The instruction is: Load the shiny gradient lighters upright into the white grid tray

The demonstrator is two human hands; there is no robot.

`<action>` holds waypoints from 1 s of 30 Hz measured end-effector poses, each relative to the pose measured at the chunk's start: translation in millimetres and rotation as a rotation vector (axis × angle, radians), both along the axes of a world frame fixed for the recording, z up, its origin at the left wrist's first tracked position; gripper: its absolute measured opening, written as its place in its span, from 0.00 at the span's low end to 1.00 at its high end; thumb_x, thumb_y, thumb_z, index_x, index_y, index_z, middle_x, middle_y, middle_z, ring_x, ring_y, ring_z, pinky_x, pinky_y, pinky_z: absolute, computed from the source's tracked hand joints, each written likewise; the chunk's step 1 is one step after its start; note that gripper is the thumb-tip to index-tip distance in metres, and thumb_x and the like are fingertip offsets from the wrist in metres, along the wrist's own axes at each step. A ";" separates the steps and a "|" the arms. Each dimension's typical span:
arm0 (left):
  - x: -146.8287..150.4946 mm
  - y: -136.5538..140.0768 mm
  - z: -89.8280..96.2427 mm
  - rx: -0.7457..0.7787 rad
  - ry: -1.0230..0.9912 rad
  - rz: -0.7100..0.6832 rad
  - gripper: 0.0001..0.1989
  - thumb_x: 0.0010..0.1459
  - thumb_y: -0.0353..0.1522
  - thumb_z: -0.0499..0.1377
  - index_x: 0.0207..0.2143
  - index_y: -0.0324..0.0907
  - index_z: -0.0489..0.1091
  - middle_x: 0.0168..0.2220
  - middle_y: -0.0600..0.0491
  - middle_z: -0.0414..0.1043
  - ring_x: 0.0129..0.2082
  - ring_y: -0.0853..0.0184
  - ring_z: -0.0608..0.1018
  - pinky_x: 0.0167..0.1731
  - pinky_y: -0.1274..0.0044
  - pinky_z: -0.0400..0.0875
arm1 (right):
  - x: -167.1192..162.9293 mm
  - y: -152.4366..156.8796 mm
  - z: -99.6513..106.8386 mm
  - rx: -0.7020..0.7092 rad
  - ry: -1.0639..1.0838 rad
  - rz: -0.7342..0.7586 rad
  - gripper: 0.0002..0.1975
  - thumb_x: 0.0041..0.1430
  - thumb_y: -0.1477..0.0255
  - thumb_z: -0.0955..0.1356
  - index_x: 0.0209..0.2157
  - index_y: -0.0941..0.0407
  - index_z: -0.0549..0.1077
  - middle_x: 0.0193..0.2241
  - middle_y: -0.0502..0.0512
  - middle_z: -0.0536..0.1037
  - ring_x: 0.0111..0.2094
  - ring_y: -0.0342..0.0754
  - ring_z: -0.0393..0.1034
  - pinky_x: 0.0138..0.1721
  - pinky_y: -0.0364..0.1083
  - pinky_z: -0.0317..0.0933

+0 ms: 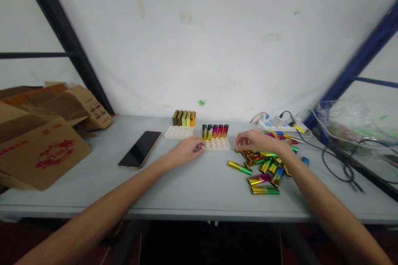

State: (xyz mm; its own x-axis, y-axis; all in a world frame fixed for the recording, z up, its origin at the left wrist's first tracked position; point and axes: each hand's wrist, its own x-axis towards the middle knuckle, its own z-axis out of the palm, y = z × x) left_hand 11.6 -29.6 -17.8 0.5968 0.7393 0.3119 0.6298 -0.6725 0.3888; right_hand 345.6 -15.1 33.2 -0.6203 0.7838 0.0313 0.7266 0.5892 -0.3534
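Observation:
A white tray with round holes (217, 145) stands mid-table, with a back row of upright shiny lighters (215, 131) in gold, purple and red. At its left edge is my left hand (188, 151), fingers curled; a small dark grey bit shows between them, too little to name. My right hand (253, 140) is over the near-left side of a heap of loose metallic lighters (265, 167), fingers bent downward and closed together. Their tips meet the heap's edge, and whatever they grip is hidden.
Behind the left hand lie another white holed tray (179, 132) and a block of upright lighters (184, 119). A phone (139, 149) and cardboard boxes (46, 149) are at left. A power strip (276, 125), black cables (345, 167) and a clear plastic bag (351, 124) are at right.

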 end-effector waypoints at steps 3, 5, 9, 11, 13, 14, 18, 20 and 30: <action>-0.5 0.8 0.5 -0.004 0.008 0.003 0.09 0.63 0.32 0.58 0.42 0.40 0.75 0.36 0.49 0.75 0.36 0.64 0.76 0.41 0.73 0.70 | 4.8 -2.1 -8.0 0.038 -0.063 -0.004 0.12 0.58 0.63 0.73 0.43 0.52 0.81 0.40 0.57 0.80 0.41 0.53 0.74 0.44 0.48 0.65; -0.9 1.9 -0.2 0.000 0.016 0.005 0.09 0.63 0.33 0.58 0.42 0.40 0.75 0.36 0.49 0.75 0.36 0.64 0.76 0.40 0.74 0.70 | 4.1 -1.5 -11.1 0.056 -0.102 -0.010 0.12 0.59 0.64 0.73 0.43 0.52 0.81 0.43 0.59 0.78 0.45 0.55 0.73 0.49 0.50 0.64; -1.9 3.9 -2.2 0.011 0.029 0.007 0.09 0.63 0.33 0.57 0.42 0.40 0.75 0.36 0.50 0.75 0.36 0.64 0.75 0.40 0.73 0.70 | -1.8 -0.9 -12.8 0.105 -0.122 -0.012 0.11 0.61 0.65 0.72 0.41 0.56 0.79 0.44 0.62 0.76 0.46 0.56 0.72 0.50 0.51 0.64; -2.3 4.1 -2.4 0.012 0.032 0.007 0.09 0.64 0.33 0.57 0.42 0.40 0.76 0.36 0.50 0.74 0.35 0.64 0.75 0.39 0.73 0.69 | -5.0 -0.9 -11.9 0.142 -0.097 -0.037 0.10 0.64 0.66 0.70 0.42 0.57 0.77 0.42 0.63 0.78 0.44 0.55 0.72 0.47 0.50 0.64; -2.6 3.9 -2.0 0.011 0.031 0.008 0.09 0.64 0.33 0.57 0.42 0.40 0.76 0.36 0.50 0.74 0.35 0.64 0.75 0.39 0.74 0.69 | -7.1 -0.1 -10.0 0.161 -0.036 -0.082 0.10 0.67 0.66 0.67 0.44 0.58 0.74 0.38 0.61 0.79 0.39 0.53 0.73 0.41 0.48 0.64; -2.7 3.7 -1.6 0.009 0.031 0.007 0.09 0.64 0.34 0.57 0.42 0.41 0.76 0.36 0.50 0.74 0.35 0.64 0.75 0.39 0.74 0.69 | -7.7 0.5 -8.8 0.168 0.004 -0.105 0.11 0.69 0.66 0.65 0.47 0.58 0.73 0.36 0.60 0.80 0.35 0.52 0.73 0.39 0.47 0.63; -2.6 3.6 -0.6 -0.003 0.027 0.006 0.09 0.64 0.33 0.58 0.43 0.40 0.76 0.36 0.50 0.74 0.36 0.63 0.75 0.39 0.74 0.68 | -9.6 2.8 -4.2 0.277 0.162 -0.150 0.18 0.73 0.63 0.60 0.52 0.58 0.73 0.34 0.59 0.82 0.34 0.51 0.75 0.39 0.47 0.63; -2.5 4.2 -0.9 -0.004 0.027 0.005 0.09 0.63 0.33 0.58 0.43 0.40 0.76 0.36 0.50 0.74 0.36 0.64 0.75 0.39 0.74 0.68 | -11.6 2.7 -3.5 0.314 0.235 -0.151 0.18 0.72 0.61 0.60 0.49 0.57 0.76 0.39 0.60 0.83 0.36 0.52 0.76 0.41 0.47 0.63; -2.9 5.6 -1.9 0.003 0.038 0.001 0.09 0.63 0.33 0.58 0.42 0.40 0.75 0.36 0.50 0.74 0.36 0.64 0.75 0.39 0.74 0.68 | -29.7 0.1 -8.7 0.048 0.625 -0.171 0.22 0.58 0.51 0.71 0.33 0.59 0.78 0.27 0.54 0.77 0.28 0.46 0.68 0.33 0.46 0.63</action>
State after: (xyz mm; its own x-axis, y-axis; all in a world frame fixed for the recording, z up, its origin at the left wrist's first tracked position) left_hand 8.7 -24.0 -19.6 0.6079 0.7386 0.2915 0.6444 -0.6734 0.3624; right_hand 315.9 -15.0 24.5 -0.3408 0.8586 0.3830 0.4774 0.5090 -0.7162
